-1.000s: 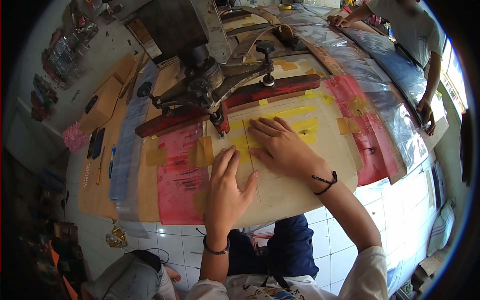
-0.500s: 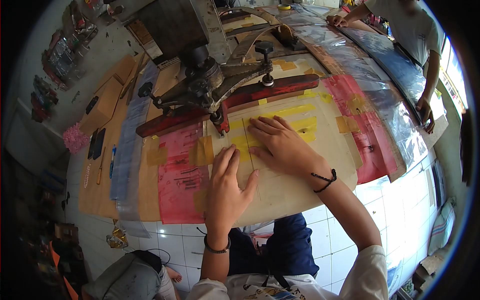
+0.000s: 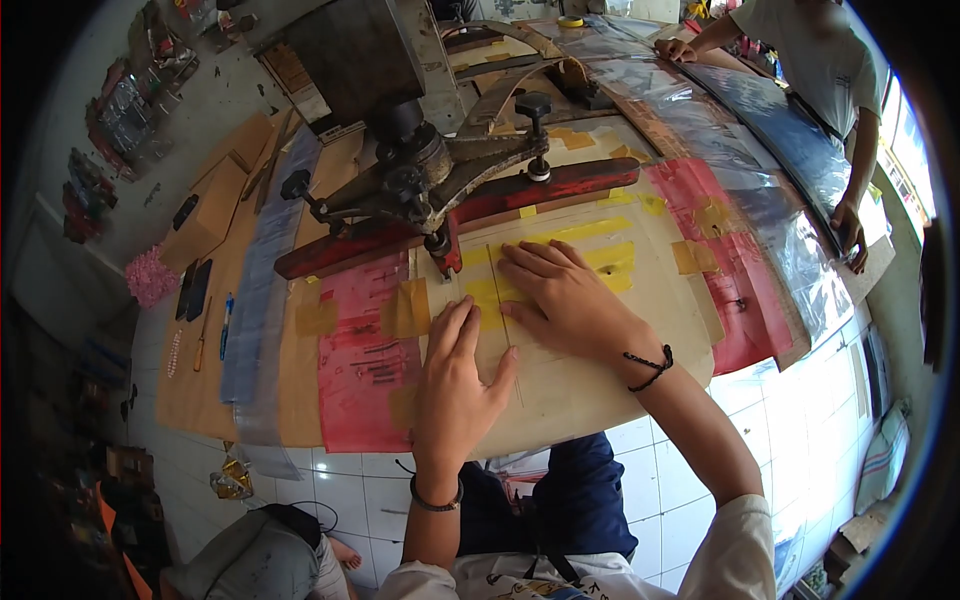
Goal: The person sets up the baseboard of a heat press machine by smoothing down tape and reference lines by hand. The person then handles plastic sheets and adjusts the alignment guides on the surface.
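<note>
My left hand (image 3: 455, 385) lies on the beige sheet (image 3: 590, 400) with its thumb spread from the fingers, beside the red film strip (image 3: 365, 350). To its right, my right hand (image 3: 570, 300) rests flat over the yellow tape (image 3: 615, 262), fingertips near a thin dark line in the sheet. Neither hand holds anything. Just beyond my fingertips stands a machine with a long red bar (image 3: 500, 195), pressed across the work under a black-knobbed metal bracket (image 3: 480, 165). A small metal tip sits at the bar's middle, close above my left fingers.
Left on the board are a blue pen (image 3: 228, 318), a wooden-handled tool (image 3: 203, 325), phone-like dark items (image 3: 197, 288) and cardboard (image 3: 205, 215). A co-worker (image 3: 825, 70) stands at the back right, hands on a dark panel. Another person (image 3: 250, 555) is low at bottom left.
The view has shifted slightly, so the machine and board appear a little lower. My hands keep the same places on the sheet.
</note>
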`<action>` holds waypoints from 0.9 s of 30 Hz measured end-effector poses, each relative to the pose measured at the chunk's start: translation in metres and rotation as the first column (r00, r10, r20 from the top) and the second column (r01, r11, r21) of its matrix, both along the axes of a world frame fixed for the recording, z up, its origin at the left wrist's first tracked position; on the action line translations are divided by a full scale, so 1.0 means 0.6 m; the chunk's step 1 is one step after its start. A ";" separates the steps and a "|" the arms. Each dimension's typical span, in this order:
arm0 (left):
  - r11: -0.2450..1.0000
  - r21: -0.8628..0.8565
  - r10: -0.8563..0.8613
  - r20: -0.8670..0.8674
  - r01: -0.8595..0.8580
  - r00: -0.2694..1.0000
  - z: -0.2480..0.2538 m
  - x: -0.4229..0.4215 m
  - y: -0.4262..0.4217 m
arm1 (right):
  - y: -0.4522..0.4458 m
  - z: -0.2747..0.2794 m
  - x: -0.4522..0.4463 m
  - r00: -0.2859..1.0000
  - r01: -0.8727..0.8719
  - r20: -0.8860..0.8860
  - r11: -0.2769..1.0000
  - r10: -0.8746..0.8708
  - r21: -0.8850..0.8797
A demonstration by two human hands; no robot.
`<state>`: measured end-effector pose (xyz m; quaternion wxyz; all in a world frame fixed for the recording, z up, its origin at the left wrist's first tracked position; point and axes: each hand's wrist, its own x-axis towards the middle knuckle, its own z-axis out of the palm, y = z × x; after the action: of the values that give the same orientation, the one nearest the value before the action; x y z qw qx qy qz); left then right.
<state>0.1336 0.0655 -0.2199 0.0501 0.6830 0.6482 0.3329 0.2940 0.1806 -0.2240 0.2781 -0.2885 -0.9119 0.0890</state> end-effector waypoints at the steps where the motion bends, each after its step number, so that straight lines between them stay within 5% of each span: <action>1: 1.000 -0.003 0.002 0.002 -0.002 1.000 -0.001 0.000 -0.001 | -0.002 0.001 0.000 1.000 -0.002 0.000 1.000 0.002 -0.008; 27: 1.000 -0.009 -0.025 -0.024 0.025 0.999 -0.001 -0.003 -0.002 | 0.000 -0.007 -0.003 0.998 0.005 -0.067 1.000 -0.003 0.024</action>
<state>0.1320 0.0645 -0.2207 0.0494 0.6948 0.6416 0.3211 0.2924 0.1804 -0.2279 0.3123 -0.2838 -0.9025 0.0869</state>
